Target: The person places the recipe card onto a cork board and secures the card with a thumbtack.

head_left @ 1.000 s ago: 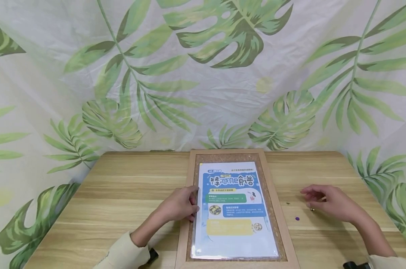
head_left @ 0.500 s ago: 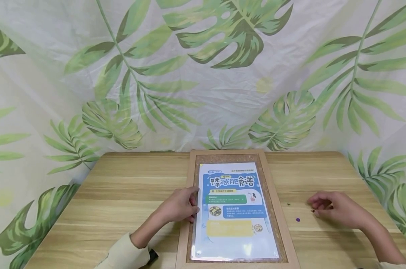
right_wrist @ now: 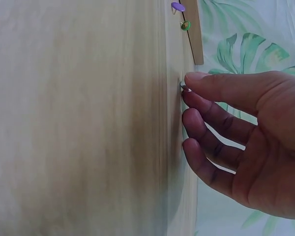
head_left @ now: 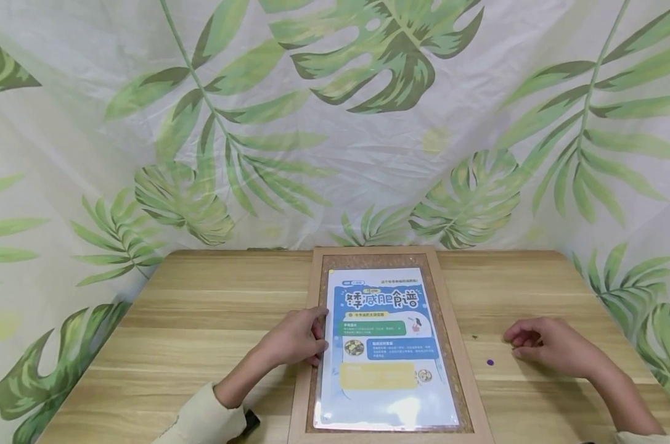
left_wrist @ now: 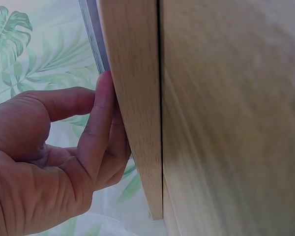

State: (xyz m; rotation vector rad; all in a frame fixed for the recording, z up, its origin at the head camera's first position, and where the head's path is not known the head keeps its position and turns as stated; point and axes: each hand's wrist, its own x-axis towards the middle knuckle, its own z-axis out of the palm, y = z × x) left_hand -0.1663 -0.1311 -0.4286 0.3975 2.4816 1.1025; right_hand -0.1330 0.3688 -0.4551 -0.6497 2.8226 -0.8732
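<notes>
A printed sheet in a clear cover (head_left: pixel 390 401) lies on a cork board (head_left: pixel 318 394) with a wooden frame (head_left: pixel 465 376). A yellow thumbtack (head_left: pixel 331 271) sits at its top left corner. My left hand (head_left: pixel 296 336) rests at the sheet's left edge, its fingertips touching there; the left wrist view shows the fingers against the frame's side. Low at the tabletop, my right hand (head_left: pixel 553 345) pinches a small thumbtack (right_wrist: pixel 183 86) between thumb and index finger, most of it hidden. To its left lie a purple thumbtack (head_left: pixel 490 362) and a green thumbtack (head_left: pixel 474 337).
The wooden table (head_left: pixel 201 290) carries the framed board at its middle, reaching to the back edge. A leaf-patterned cloth (head_left: pixel 379 154) hangs right behind the table. A black object (head_left: pixel 251 423) shows beside the left sleeve.
My right hand has shifted a little to the right, then slightly back left, staying low over the table. The left hand, the board and the sheet have stayed in place.
</notes>
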